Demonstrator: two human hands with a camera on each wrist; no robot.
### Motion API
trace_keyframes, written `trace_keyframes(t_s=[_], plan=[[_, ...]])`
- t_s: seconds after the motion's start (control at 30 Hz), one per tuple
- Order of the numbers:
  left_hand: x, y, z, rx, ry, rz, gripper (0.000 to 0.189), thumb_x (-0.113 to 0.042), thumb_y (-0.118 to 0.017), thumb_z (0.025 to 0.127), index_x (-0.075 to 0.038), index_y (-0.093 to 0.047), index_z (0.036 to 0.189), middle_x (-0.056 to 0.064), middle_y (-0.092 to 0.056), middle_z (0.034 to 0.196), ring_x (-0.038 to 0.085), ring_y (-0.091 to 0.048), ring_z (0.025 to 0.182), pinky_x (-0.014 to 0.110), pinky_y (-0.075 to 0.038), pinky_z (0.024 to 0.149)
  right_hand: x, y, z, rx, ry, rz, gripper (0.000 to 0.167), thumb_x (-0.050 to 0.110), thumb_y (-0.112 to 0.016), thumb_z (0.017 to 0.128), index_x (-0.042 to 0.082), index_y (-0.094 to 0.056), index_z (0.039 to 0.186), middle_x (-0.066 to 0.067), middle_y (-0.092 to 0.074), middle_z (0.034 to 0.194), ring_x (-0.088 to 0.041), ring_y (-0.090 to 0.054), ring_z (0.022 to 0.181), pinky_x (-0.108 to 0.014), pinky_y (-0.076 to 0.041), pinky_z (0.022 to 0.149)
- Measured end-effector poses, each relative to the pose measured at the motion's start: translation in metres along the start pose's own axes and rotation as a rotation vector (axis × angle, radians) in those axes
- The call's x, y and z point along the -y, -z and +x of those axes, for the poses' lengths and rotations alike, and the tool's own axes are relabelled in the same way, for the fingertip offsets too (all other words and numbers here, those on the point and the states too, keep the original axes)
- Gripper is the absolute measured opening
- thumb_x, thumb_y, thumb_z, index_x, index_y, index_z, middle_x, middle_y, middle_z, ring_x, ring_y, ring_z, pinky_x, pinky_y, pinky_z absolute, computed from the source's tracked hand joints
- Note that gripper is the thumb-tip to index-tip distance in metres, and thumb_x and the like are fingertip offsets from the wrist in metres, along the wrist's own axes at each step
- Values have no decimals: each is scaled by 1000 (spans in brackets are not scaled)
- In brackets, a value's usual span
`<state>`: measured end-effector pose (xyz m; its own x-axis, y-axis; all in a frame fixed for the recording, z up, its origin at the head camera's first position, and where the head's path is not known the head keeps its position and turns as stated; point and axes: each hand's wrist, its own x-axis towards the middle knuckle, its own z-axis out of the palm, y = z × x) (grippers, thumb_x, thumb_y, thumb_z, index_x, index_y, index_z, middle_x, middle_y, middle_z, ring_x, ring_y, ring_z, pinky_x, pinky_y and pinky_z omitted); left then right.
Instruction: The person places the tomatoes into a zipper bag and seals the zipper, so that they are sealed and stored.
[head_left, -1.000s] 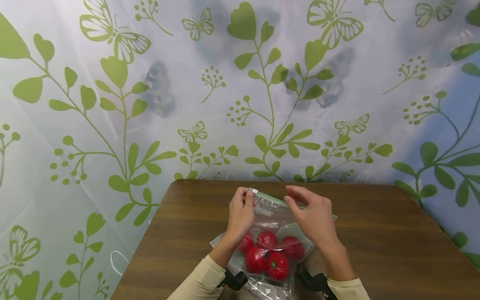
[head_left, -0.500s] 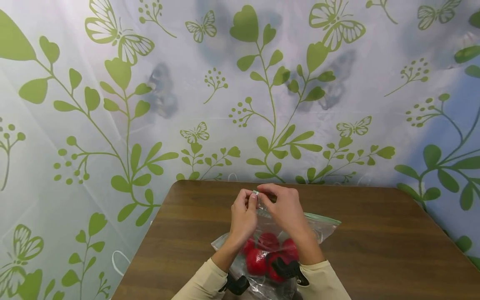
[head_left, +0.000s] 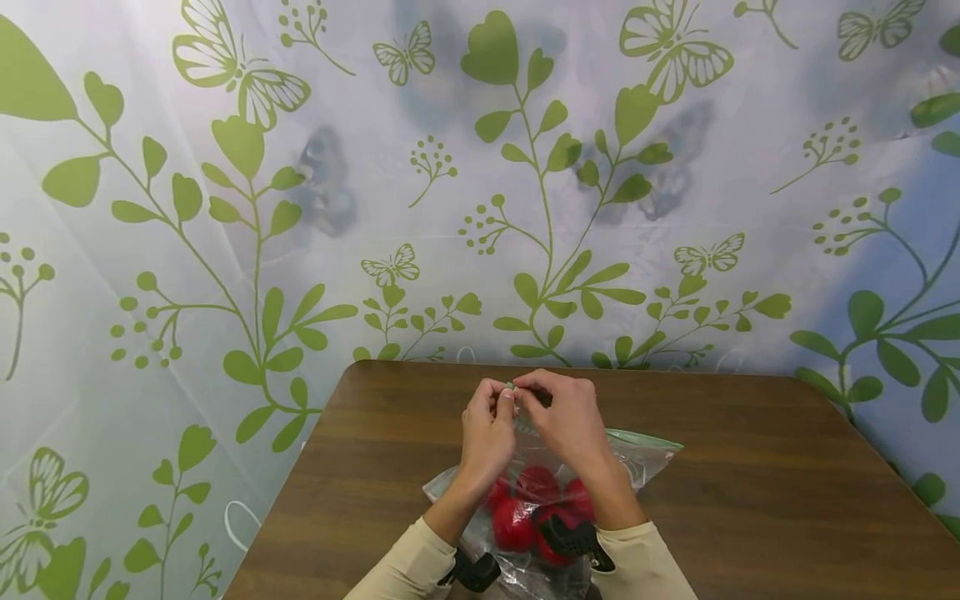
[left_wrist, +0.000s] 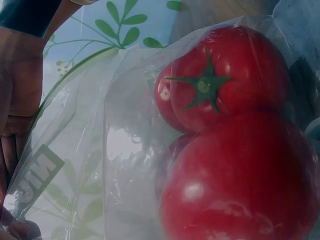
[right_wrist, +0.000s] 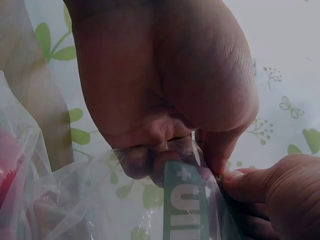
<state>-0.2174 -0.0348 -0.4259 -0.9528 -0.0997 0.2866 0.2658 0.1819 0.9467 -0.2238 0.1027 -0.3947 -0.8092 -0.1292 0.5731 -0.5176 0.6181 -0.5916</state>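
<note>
A clear zip bag with a green zip edge holds several red tomatoes; one green stem star shows in the left wrist view. My left hand pinches the left end of the zip edge between thumb and finger. Right beside it, my right hand pinches the same corner, its fingertips almost touching the left thumb. A small pale bit of the zip end peeks out between them; the slider itself is mostly covered by the fingers. In the right wrist view a printed green label runs down the bag below the right fingers.
The bag is over a brown wooden table near its front side. Behind the table hangs a pale curtain with green leaves and butterflies. Black wrist straps sit at both cream sleeves.
My right hand has moved left along the zip edge from its middle to the left corner and now pinches there. The left hand has stayed at that corner. Little differs from half a second ago.
</note>
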Motion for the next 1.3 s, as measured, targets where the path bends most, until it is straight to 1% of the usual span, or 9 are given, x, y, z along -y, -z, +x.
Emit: trace_keyframes(t_s=[0.23, 0.47, 0.6, 0.7, 0.83, 1.03, 1.1, 1.3], plan=[[0, -3, -3, -21, 12, -13, 13, -12, -57, 112, -7, -67, 104, 11, -69, 90, 9, -56, 73, 23, -43, 67, -3, 3, -2, -6, 8, -10, 10, 14, -86, 96, 13, -87, 107, 2, -85, 96, -13, -79, 82, -29, -61, 69], [-2, -4, -6, -22, 19, -14, 13, -12, -57, 112, -8, -68, 105, 9, -68, 89, 9, -57, 75, 24, -45, 68, -6, 6, -6, 2, 7, -1, 11, 15, -87, 95, 14, -87, 107, 5, -85, 96, -12, -78, 82, -29, -60, 69], [-3, -5, -7, -27, 29, -19, 14, -11, -56, 112, -6, -68, 107, 8, -67, 88, 9, -57, 75, 24, -45, 68, -8, 9, -8, 6, 7, 4, 11, 13, -87, 95, 14, -87, 106, 4, -85, 96, -12, -79, 82, -31, -61, 70], [-3, -6, -8, -33, 40, -20, 14, -11, -56, 112, -6, -70, 109, 6, -67, 88, 9, -57, 76, 24, -45, 70, -10, 13, -12, 8, 12, -1, 11, 12, -87, 95, 13, -86, 106, 3, -85, 95, -13, -79, 81, -33, -63, 70], [-4, -8, -9, -40, 51, -24, 14, -11, -58, 112, -9, -70, 107, 4, -67, 88, 9, -57, 77, 23, -46, 71, -15, 20, -18, 16, 9, -15, 11, 11, -87, 95, 13, -86, 105, 2, -85, 95, -13, -79, 81, -33, -63, 71], [-7, -10, -11, -40, 47, -35, 15, -13, -58, 112, -9, -71, 104, 5, -68, 88, 9, -58, 76, 24, -46, 70, -22, 34, -28, 37, -33, -27, 11, 10, -86, 95, 16, -86, 105, 3, -85, 97, -13, -80, 83, -30, -62, 70], [-7, -11, -11, -43, 50, -34, 15, -13, -58, 112, -10, -71, 104, 5, -68, 87, 9, -59, 76, 24, -46, 70, -25, 38, -32, 41, -36, -36, 12, 9, -86, 95, 16, -86, 105, 3, -85, 97, -13, -80, 84, -30, -63, 71], [-5, -13, -8, -72, 51, -49, 14, -11, -60, 110, -6, -72, 103, 9, -68, 85, 9, -56, 73, 22, -44, 66, -35, 56, -43, 44, -32, -94, 13, 10, -88, 93, 18, -86, 102, 5, -84, 95, -11, -79, 83, -33, -65, 73]])
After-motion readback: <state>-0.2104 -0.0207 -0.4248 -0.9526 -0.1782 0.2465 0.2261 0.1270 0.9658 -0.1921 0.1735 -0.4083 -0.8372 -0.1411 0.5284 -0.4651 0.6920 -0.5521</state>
